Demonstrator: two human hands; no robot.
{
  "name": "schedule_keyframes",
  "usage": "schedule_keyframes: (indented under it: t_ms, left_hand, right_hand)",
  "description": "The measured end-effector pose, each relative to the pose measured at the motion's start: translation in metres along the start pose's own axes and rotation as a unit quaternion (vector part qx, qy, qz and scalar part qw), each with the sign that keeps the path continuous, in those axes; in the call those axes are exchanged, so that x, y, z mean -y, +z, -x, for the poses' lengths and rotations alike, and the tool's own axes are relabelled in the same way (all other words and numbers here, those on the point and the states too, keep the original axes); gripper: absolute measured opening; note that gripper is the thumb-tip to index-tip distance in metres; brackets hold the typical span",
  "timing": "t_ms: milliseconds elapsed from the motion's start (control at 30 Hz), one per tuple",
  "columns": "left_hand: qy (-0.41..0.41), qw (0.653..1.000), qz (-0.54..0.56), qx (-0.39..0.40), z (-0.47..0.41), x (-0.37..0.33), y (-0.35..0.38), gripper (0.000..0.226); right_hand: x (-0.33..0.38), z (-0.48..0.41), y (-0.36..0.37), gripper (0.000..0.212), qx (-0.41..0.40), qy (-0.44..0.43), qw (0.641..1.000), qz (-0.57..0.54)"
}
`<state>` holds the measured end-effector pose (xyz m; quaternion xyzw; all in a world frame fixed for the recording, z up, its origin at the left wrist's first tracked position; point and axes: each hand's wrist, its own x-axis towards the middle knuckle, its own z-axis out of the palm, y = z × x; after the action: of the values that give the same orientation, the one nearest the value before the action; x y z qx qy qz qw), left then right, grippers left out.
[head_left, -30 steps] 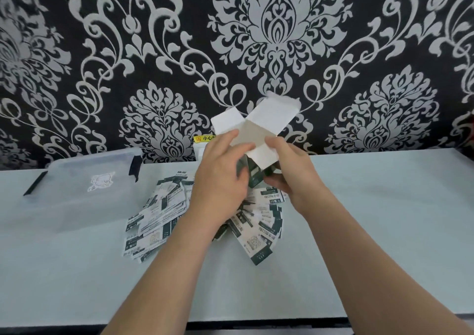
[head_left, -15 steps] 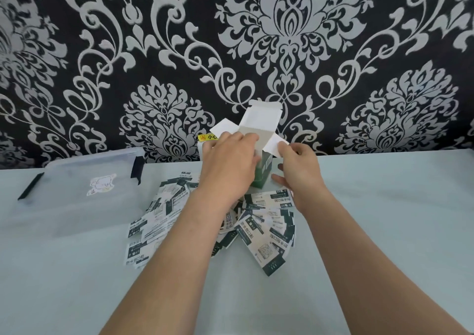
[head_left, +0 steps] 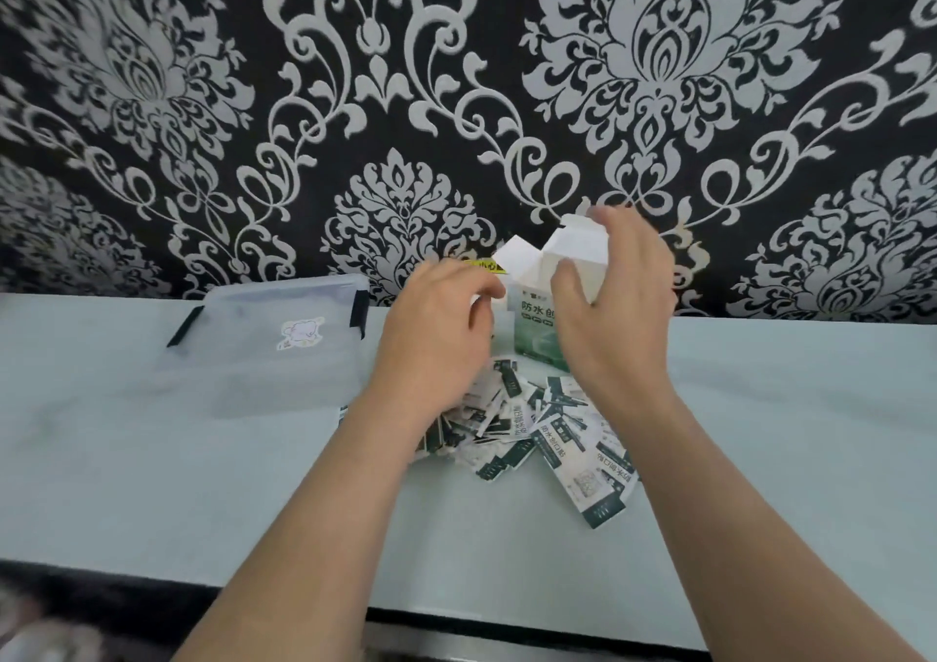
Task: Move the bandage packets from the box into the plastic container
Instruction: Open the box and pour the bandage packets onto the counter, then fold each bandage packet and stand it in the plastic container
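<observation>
A green and white bandage box (head_left: 533, 328) stands upright near the wall with its white top flaps open. My right hand (head_left: 621, 316) wraps its right side, thumb on the front and fingers over a flap. Just left of the box my left hand (head_left: 436, 329) hovers with loosely curled fingers and nothing visible in it. In front of the box, a heap of several green and white bandage packets (head_left: 560, 441) lies on the table, partly hidden under my left wrist. The clear plastic container (head_left: 263, 357), with black clips and a small sticker, sits to the left with its lid on.
The pale table (head_left: 786, 433) runs up to a black and silver patterned wall. A white item with a yellow label (head_left: 484, 266) peeks out behind my left hand. The table's front edge (head_left: 507, 611) is close to me.
The box has moved right and been set upright on the table. My left hand has come off it and drawn left; my right hand now wraps the box's side.
</observation>
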<state>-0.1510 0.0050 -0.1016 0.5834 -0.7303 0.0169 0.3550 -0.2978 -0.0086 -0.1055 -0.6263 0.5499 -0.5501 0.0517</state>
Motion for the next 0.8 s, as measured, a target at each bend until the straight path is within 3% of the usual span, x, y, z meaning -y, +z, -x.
schedule_keyframes:
  t_ms: [100,167,267,367,467,633,800]
  left_hand:
    - [-0.015,0.995,-0.027,0.091,0.02,0.026,-0.015,0.021]
    - [-0.026,0.984,-0.036,0.174,0.034,0.043,-0.028,0.034]
    - [-0.036,0.963,-0.04,0.262,0.047,0.055,-0.038,0.059]
    - [-0.03,0.955,-0.043,0.293,0.057,0.064,-0.041,0.069]
    - [-0.016,0.949,-0.049,0.312,0.061,0.065,-0.037,0.064]
    - [-0.026,0.943,-0.095,0.319,0.056,0.067,-0.038,0.03]
    - [-0.038,0.944,-0.156,0.287,0.055,0.064,-0.029,0.039]
  right_hand:
    - [0.016,0.016,0.019,0.042,0.123,-0.056,0.991,0.017]
    - [0.026,0.02,0.029,0.037,0.221,-0.061,0.973,0.028]
    - [0.032,0.019,0.031,0.033,0.362,-0.049,0.928,0.068]
    - [0.036,0.023,0.033,0.043,0.447,-0.044,0.882,0.138]
    - [0.035,0.027,0.033,0.049,0.473,-0.023,0.862,0.179]
    - [0.029,0.028,0.031,0.041,0.468,-0.001,0.852,0.233]
    - [0.028,0.027,0.034,0.023,0.424,0.018,0.882,0.208]
